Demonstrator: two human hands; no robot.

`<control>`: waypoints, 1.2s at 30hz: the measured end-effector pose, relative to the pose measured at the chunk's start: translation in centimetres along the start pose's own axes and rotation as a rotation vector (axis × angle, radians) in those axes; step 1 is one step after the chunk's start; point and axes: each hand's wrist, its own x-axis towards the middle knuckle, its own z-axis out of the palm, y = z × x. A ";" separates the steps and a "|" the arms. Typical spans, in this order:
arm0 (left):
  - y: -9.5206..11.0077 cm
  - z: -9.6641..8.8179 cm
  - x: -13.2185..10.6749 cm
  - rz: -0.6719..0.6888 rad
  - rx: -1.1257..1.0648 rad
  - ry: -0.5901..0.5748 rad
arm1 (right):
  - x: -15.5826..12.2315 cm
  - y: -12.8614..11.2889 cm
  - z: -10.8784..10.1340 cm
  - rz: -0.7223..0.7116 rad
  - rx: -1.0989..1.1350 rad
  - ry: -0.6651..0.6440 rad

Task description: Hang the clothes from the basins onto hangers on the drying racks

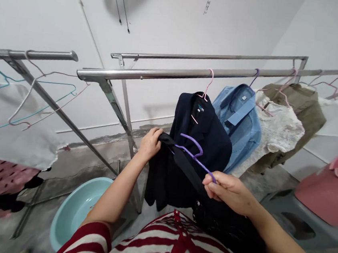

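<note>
A black garment (pixel 175 183) hangs between the two hands at the lower centre of the frame; its dark folds run together, so its exact kind is hard to tell. A purple hanger (pixel 196 158) lies along its upper edge, the hook pointing up and left. The left hand (pixel 151 144), just left of centre, has its fingers closed on the garment's left upper edge. The right hand (pixel 227 189), right of centre, grasps the right end of the hanger between thumb and fingers.

Behind the garment, a navy jacket (pixel 215 133) hangs by a pink hanger (pixel 211 80) from a metal rail (pixel 168 73) crossing the upper middle. Rightward along it come a blue shirt (pixel 248 131), a white lace top (pixel 280 126) and an olive shirt (pixel 312 113). A pale teal basin (pixel 59 219) sits at the lower left, under a white cloth's level; that white cloth (pixel 19 139) and a dotted pink cloth (pixel 0 175) hang at the left edge. At the right edge, a pink basket (pixel 315 194) rests on a grey stool (pixel 323 235).
</note>
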 end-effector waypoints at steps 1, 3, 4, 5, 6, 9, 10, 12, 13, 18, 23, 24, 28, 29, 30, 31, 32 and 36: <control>-0.3 -0.3 0.1 -0.062 -0.049 -0.010 | 0.0 0.3 -0.2 -0.012 -0.091 0.008; -1.1 -1.3 0.3 -0.166 -0.145 -0.045 | -0.1 1.2 -0.9 -0.030 -0.304 0.066; -1.5 -1.8 0.3 -0.204 -0.182 -0.059 | -0.1 1.8 -1.3 -0.042 -0.390 0.082; -1.8 -2.2 0.3 -0.233 -0.211 -0.067 | -0.2 2.3 -1.7 -0.064 -0.446 0.073; -2.1 -2.6 0.2 -0.255 -0.240 -0.074 | -0.3 2.8 -2.0 -0.089 -0.465 0.044; -2.2 -2.9 -0.2 -0.340 -0.382 -0.104 | -0.5 4.0 -2.7 -0.153 -0.364 -0.019; -2.1 -2.9 -0.3 -0.370 -0.436 -0.107 | -0.6 4.2 -2.8 -0.162 -0.310 0.007; -2.0 -2.9 -0.1 -0.430 -0.540 -0.097 | -0.7 4.8 -2.9 -0.162 -0.205 0.050; -2.1 -3.1 0.1 -0.459 -0.586 -0.085 | -0.8 5.2 -3.0 -0.157 -0.152 0.039; -2.9 -4.5 1.2 -0.588 -0.725 -0.018 | -0.5 6.2 -3.9 -0.270 0.348 0.387; -0.2 -3.8 -1.5 -0.619 -0.733 -0.112 | 1.8 3.2 -5.3 -0.275 0.631 0.783; 0.7 -3.2 -2.5 -0.599 -0.729 -0.164 | 2.4 2.5 -5.6 -0.252 0.632 0.797; 4.3 -0.7 -7.0 -0.453 -0.673 -0.422 | 4.9 1.1 -6.5 -0.220 0.544 0.897; 5.0 -0.3 -8.0 -0.436 -0.686 -0.475 | 5.5 1.0 -6.6 -0.225 0.496 0.917; 5.6 -0.1 -8.8 -0.432 -0.706 -0.517 | 6.1 1.0 -6.8 -0.229 0.443 0.922; 6.1 0.0 -9.6 -0.441 -0.731 -0.546 | 6.7 1.0 -6.9 -0.232 0.391 0.917; 6.6 -0.2 -10.2 -0.458 -0.757 -0.558 | 7.4 1.0 -7.0 -0.234 0.345 0.912; 7.5 -1.9 -11.8 -0.518 -0.838 -0.524 | 9.9 0.7 -7.0 -0.249 0.263 0.877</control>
